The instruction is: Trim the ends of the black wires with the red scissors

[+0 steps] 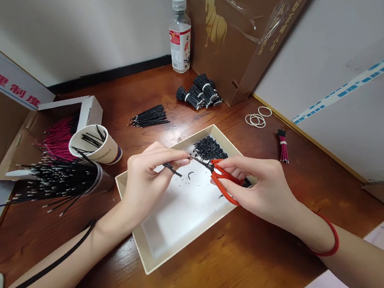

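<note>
My left hand is closed over the shallow cream box, thumb and fingertips pinching a thin black strip whose end hangs below the fingers. In my right hand is a pair of scissors with red handles; their tips touch or nearly touch the left fingertips. Whether the blades are parted is too small to tell. Inside the box, a heap of short black snippets lies in the far right corner, with a few loose bits on the white bottom.
Behind the box lie loose black wires and banded black bundles. A paper cup and a container of black wires stand left. Rubber bands and a red bundle lie right. A bottle stands behind.
</note>
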### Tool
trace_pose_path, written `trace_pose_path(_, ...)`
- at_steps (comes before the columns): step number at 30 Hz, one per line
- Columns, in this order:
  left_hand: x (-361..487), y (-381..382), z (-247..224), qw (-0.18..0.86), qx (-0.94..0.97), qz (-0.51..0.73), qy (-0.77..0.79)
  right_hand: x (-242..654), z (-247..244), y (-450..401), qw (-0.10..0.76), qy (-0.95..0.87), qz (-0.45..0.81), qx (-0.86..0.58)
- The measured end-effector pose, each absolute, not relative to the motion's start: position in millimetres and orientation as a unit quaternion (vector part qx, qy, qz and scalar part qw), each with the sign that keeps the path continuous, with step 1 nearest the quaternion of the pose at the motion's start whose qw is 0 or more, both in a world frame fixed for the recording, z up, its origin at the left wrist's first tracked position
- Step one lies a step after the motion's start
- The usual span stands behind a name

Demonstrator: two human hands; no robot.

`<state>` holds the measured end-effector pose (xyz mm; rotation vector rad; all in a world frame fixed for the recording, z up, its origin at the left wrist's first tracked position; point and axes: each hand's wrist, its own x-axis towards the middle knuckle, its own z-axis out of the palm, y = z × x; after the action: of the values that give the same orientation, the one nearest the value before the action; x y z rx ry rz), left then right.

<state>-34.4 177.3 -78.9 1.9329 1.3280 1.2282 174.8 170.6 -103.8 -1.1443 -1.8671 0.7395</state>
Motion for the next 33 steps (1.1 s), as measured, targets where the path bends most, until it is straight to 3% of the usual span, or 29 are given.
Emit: trace_pose_path(33, -33.9, 176.4, -79.1, 0.246, 0.705, 0.449, 0.491, 172.6, -101.1, 170.5, 0.400, -0.746, 0.282, -0.452)
